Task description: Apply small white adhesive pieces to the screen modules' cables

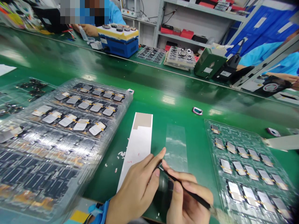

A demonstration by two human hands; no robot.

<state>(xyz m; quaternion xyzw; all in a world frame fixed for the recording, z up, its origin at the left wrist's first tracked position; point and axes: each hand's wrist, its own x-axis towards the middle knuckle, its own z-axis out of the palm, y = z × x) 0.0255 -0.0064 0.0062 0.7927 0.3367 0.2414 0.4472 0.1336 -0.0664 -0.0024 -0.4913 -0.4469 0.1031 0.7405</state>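
Observation:
My left hand (137,183) is closed, thumb and index finger pinching a thin dark part whose kind I cannot make out; the fingers mostly hide it. In my right hand (190,194) are black tweezers (174,178), held like a pen, their tip meeting the dark part between both hands. Under the left hand lies a white backing strip (133,152) with a beige patch at its far end. A clear film strip (176,143) lies just beyond the right hand's fingertips.
At left, stacked clear trays (116,124) hold several small screen parts. Another clear tray (215,168) with silvery screen parts is at right. White scraps (121,154) dot the green mat. Across the bench, co-workers sit behind a blue box (127,46) and a green box (210,62).

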